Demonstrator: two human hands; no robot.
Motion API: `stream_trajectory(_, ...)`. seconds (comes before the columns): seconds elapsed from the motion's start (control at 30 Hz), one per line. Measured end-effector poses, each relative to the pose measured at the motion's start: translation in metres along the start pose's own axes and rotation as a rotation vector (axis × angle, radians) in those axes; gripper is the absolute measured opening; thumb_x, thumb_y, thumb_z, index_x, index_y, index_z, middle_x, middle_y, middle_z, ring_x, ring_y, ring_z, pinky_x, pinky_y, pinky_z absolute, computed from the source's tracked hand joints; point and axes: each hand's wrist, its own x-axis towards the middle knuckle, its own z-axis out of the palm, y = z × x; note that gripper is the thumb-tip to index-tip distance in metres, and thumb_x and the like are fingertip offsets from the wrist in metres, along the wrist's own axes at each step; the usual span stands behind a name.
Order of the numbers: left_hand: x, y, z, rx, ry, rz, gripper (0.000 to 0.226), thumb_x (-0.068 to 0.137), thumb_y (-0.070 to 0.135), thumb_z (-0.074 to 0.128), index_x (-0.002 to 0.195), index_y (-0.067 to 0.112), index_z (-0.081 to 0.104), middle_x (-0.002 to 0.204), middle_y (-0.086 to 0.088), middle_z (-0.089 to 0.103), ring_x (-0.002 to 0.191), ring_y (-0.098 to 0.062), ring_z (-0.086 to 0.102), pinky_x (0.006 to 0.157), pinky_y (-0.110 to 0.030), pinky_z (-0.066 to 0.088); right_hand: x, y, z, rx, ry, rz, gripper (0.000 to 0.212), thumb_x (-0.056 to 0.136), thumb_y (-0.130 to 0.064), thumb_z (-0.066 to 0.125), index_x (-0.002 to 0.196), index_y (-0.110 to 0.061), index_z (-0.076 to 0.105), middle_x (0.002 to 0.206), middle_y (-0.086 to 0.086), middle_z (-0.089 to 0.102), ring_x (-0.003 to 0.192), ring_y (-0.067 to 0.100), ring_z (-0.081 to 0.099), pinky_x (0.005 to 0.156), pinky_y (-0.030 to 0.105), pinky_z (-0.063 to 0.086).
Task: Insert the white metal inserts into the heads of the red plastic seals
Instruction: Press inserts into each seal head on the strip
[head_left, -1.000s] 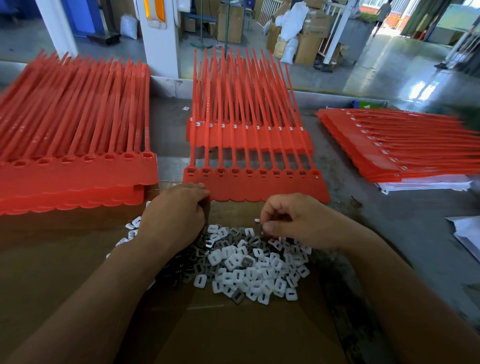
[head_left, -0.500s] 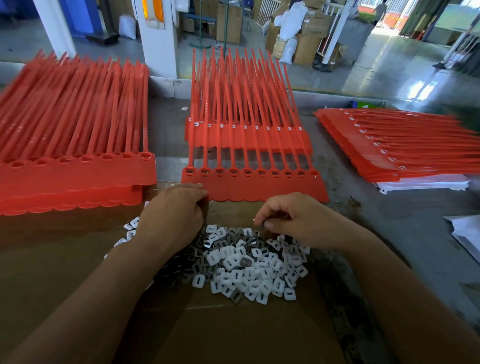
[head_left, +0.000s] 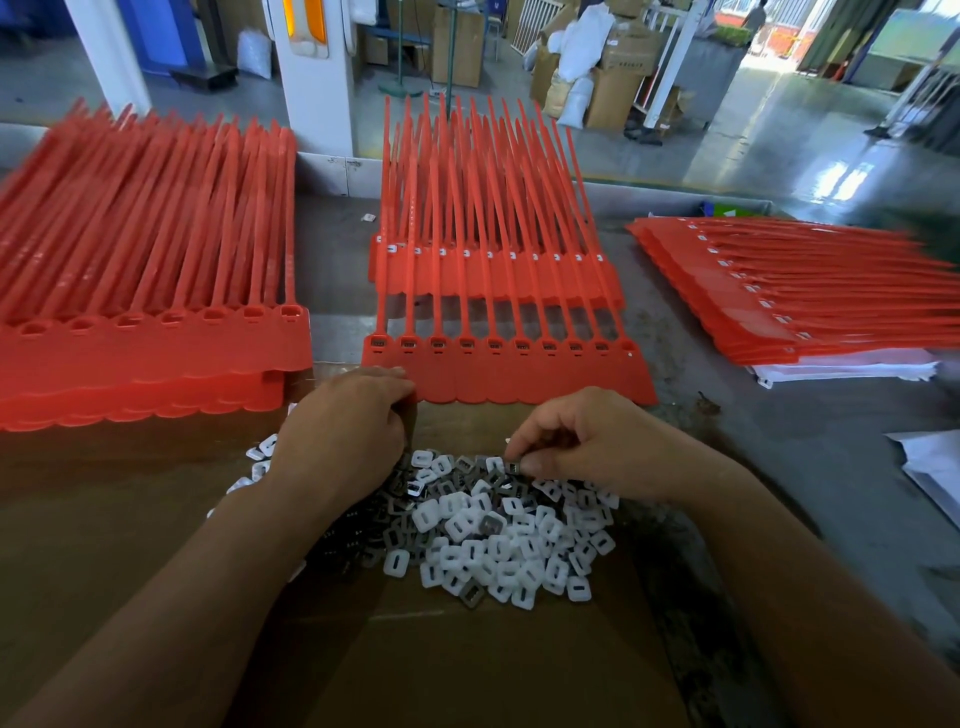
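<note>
1. Since the earlier frame, the right hand (head_left: 587, 441) has dropped slightly toward the insert pile (head_left: 498, 540); the left hand (head_left: 343, 436) is unchanged.
2. Left hand: knuckles up, fingers curled, tips touching the seal strip (head_left: 519, 374) at its near-left corner; grasp cannot be determined.
3. Right hand: thumb and fingers pinch one insert (head_left: 514, 466) at the pile's far edge.
</note>
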Motion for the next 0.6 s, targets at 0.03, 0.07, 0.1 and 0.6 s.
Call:
stream_trajectory(0.03, -0.0001, -0.0001, -0.0001, 0.002, 0.000, 0.000, 0.044, 0.087, 0.002, 0.042, 0.127, 0.015, 0.054, 0.140, 0.004, 0.045, 0.130, -0.012, 0.039, 0.107, -0.026, 0.028, 0.0000, -0.0006, 0.0001, 0.011, -0.008, -0.002, 0.020, 0.082, -0.014, 0.068, 0.079, -0.034, 0.065, 0.070, -0.023, 0.064, 0.066, -0.012, 0.058, 0.061, 0.003, 0.041)
stream_trajectory(0.07, -0.0001, -0.0002, -0.0002, 0.003, -0.001, 0.001, 0.044, 0.088, 0.003, 0.042, 0.127, 0.015, 0.054, 0.140, 0.004, 0.045, 0.130, -0.012, 0.039, 0.107, -0.026, 0.027, 0.0004, -0.0008, 0.0001, 0.017, -0.016, -0.004, 0.020, 0.081, -0.015, 0.070, 0.077, -0.034, 0.065, 0.067, -0.025, 0.063, 0.064, -0.011, 0.058, 0.059, 0.003, 0.041)
stream_trajectory(0.1, 0.0001, -0.0004, -0.0002, 0.005, -0.001, 0.003, 0.044, 0.088, 0.003, 0.042, 0.128, 0.015, 0.054, 0.140, 0.004, 0.045, 0.130, -0.012, 0.039, 0.107, -0.026, 0.027, 0.0007, -0.0008, 0.0003, 0.024, -0.020, -0.002, 0.019, 0.079, -0.016, 0.072, 0.076, -0.034, 0.065, 0.065, -0.027, 0.063, 0.062, -0.011, 0.057, 0.058, 0.004, 0.041)
stream_trajectory(0.6, 0.0000, -0.0006, 0.0006, -0.002, -0.003, -0.007, 0.044, 0.088, 0.003, 0.041, 0.128, 0.016, 0.054, 0.140, 0.005, 0.045, 0.131, -0.012, 0.038, 0.107, -0.028, 0.028, 0.0007, -0.0016, 0.0017, 0.157, 0.125, -0.017, 0.021, 0.063, -0.023, 0.081, 0.074, -0.032, 0.066, 0.060, -0.018, 0.065, 0.057, -0.007, 0.059, 0.056, 0.004, 0.042)
